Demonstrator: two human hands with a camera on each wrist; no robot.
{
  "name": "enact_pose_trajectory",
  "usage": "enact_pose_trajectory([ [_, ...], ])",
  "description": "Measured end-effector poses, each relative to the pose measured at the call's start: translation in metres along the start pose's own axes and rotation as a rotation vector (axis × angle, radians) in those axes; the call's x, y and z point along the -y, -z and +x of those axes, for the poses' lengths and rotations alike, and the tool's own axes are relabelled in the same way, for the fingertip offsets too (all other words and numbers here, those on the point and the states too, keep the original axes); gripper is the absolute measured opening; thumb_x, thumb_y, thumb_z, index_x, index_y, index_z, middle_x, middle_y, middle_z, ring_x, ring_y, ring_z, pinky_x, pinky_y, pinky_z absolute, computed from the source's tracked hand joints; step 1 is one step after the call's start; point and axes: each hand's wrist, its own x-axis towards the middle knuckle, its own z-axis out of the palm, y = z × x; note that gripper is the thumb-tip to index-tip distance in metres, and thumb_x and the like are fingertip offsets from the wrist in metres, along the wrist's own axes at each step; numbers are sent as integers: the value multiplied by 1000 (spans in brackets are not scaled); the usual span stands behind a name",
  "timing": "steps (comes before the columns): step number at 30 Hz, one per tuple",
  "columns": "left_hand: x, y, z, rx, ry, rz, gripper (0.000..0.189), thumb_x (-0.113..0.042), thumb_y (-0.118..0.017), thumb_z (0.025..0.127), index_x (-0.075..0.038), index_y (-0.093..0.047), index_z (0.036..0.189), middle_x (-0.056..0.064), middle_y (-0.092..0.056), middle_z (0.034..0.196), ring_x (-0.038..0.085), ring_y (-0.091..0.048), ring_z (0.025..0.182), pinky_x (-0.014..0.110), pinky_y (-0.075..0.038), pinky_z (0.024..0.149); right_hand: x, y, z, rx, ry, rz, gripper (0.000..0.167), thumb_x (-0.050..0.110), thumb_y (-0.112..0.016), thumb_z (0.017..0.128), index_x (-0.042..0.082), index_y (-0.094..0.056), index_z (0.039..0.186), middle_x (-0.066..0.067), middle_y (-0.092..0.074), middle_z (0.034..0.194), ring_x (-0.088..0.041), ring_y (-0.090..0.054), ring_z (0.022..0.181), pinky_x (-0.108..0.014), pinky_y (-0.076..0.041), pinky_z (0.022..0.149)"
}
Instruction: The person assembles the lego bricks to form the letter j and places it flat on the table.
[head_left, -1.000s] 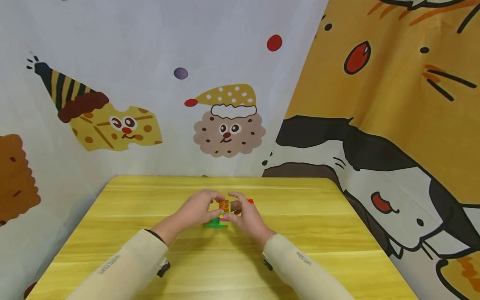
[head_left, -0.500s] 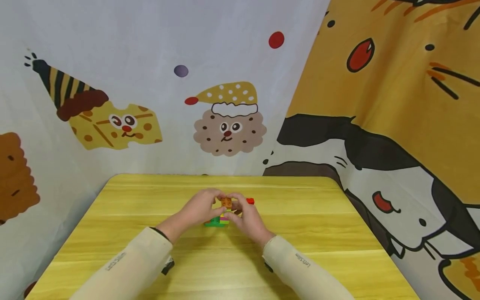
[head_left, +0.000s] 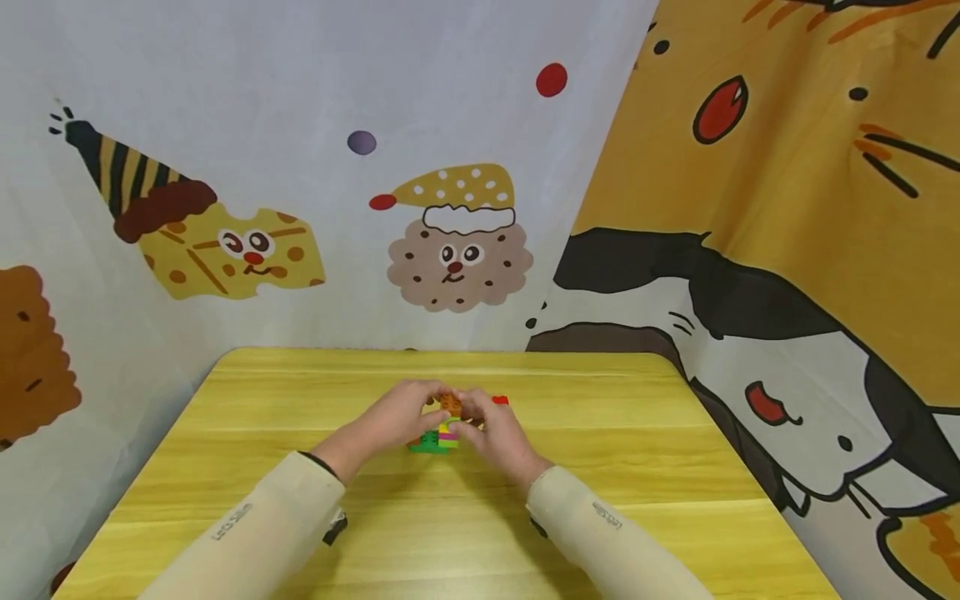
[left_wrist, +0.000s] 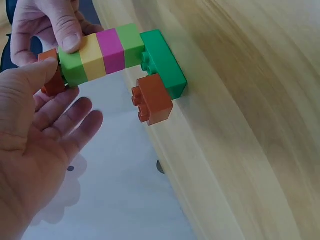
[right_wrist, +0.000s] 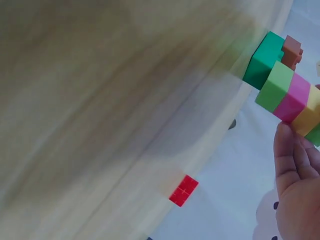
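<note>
A small tower of toy building bricks [left_wrist: 112, 49] rises from a long dark green brick [left_wrist: 166, 65] on the table; it has light green, pink, yellow and light green layers. My left hand [head_left: 401, 414] pinches an orange brick [left_wrist: 54, 72] at the tower's top between thumb and fingers. My right hand [head_left: 501, 433] grips the tower's upper part, its thumb on the upper light green brick in the left wrist view. A second orange brick [left_wrist: 154, 99] sits beside the tower, at the dark green brick's other end.
A red brick [right_wrist: 183, 190] lies on the wooden table [head_left: 420, 533], to the right of the tower and partly behind my right hand in the head view. A cartoon-printed cloth [head_left: 300, 100] hangs behind the table.
The orange brick in my left hand has shifted slightly on top of the tower. My right fingers have drawn in closer to it. The red brick stays put.
</note>
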Motion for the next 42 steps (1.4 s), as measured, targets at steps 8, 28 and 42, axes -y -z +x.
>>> enact_pose_trajectory([
  [8,2,0,2,16,-30,-4,35,-26,-65,98,-12,-62,130,3,-67,118,25,-63,110,42,-53,91,1,6,3,51,38,-25,33,15,-71,91,14,-55,120,-3,-71,115,-10,-68,94,-27,-57,77],
  [28,18,-27,-61,-105,-68,268,81,-56,-83,71,-10,-58,134,5,-58,130,25,-55,118,44,-48,98,1,20,-8,155,-399,124,54,38,-68,95,21,-50,142,-2,-63,115,-15,-66,93,-31,-57,75],
  [42,0,-72,-82,16,-116,241,57,-53,-78,79,-10,-64,114,-6,-58,100,9,-51,87,31,-51,76,1,19,-25,318,-722,81,56,40,-71,91,1,-58,129,-10,-64,111,-21,-64,80,-37,-56,71],
])
